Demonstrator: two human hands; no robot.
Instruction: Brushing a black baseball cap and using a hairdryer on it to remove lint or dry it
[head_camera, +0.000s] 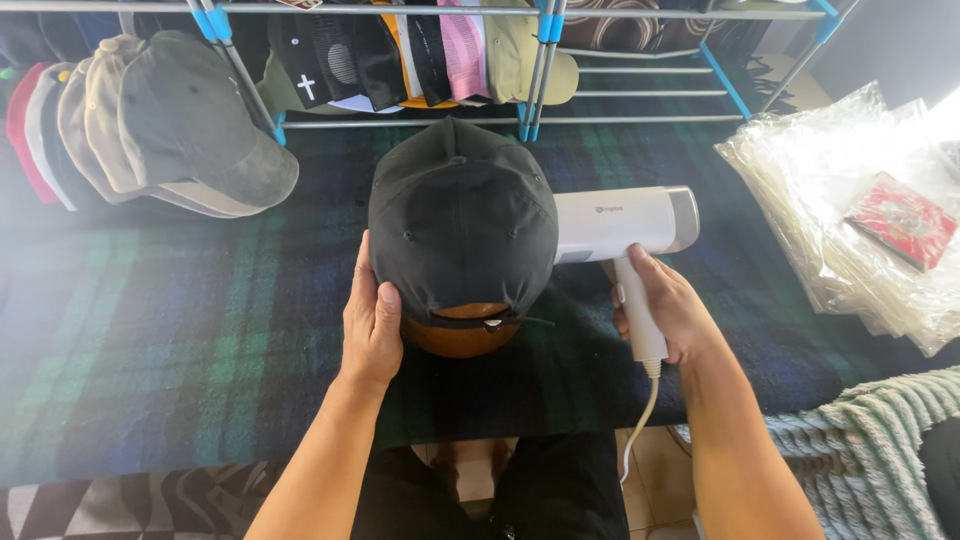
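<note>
Black cotton covers the baseball cap (462, 215) that sits in the middle of the view, pulled over a rounded brown wooden form (460, 335) whose lower edge shows under the cap's back strap. The cap stands on a dark green and blue plaid blanket (150, 340) spread over the work surface. The left hand (372, 325) lies flat against the cap's left side, fingers stretched upward along the fabric and thumb pressed near the rear rim, steadying rather than gripping. The right hand (665, 310) is clenched around the handle of a white handheld garment steamer (625, 225), its head touching the cap's right side and its white cord (640, 415) hanging down toward the floor.

Behind the cap runs a metal rack (545, 70) with blue joints, carrying a row of hanging caps in black, pink, olive and yellow. A stack of grey, beige and red caps (150, 125) rests on the blanket at the left. Clear plastic bags (850, 210) lie in a heap at the right with a flat red item (900, 220) among them, and a pale green knitted throw (870, 450) sits at the lower right.
</note>
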